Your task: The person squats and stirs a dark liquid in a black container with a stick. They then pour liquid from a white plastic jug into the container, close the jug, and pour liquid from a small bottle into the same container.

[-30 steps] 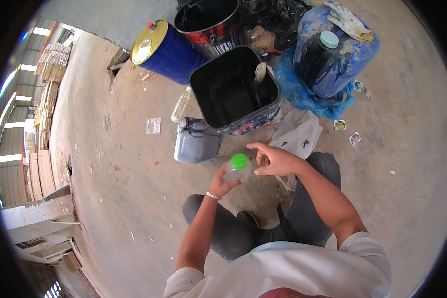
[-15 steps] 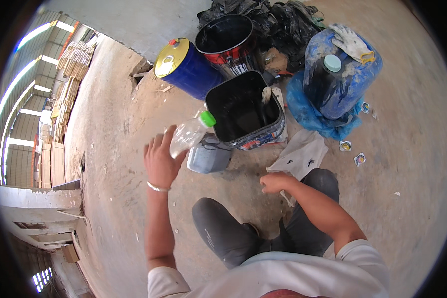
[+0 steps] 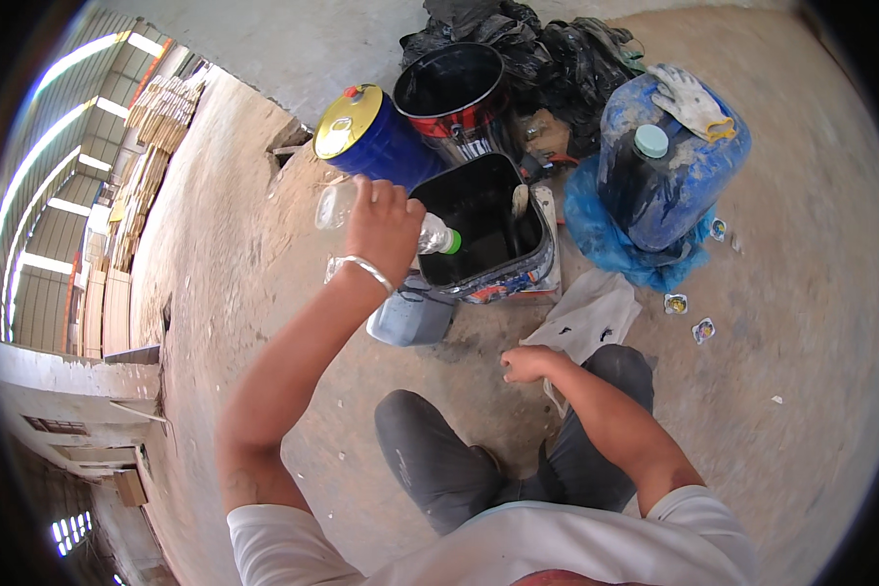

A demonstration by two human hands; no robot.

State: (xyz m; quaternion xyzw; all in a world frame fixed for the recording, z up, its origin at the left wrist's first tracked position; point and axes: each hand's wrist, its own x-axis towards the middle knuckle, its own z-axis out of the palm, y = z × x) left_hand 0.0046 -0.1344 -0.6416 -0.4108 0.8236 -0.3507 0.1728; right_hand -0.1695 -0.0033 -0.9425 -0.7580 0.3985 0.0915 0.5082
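My left hand (image 3: 389, 230) is closed around a clear plastic bottle (image 3: 434, 234) with a green cap. The bottle lies tilted over the left side of a square black bucket (image 3: 503, 279), its capped end above the bucket's opening. A pale, stained handle-like piece (image 3: 520, 200) rests against the bucket's inner right side. My right hand (image 3: 529, 364) is curled up in front of my right knee, beside a white plastic bag (image 3: 588, 322). Whether its fingers hold anything is hidden. Below the bottle, a greyish translucent jug (image 3: 412, 318) stands on the floor.
Behind stand a blue drum with a yellow top (image 3: 376, 137), a round black bucket (image 3: 454, 88) and black plastic sheeting (image 3: 566, 63). To the right, a large blue container (image 3: 689, 166) carries a white glove (image 3: 691, 98) and sits on blue plastic (image 3: 596, 220). Small wrappers (image 3: 675, 304) lie nearby.
My left hand has moved up and to the right with the bottle, turning it so the green cap now points down toward the bucket's inside. My right hand has barely shifted.
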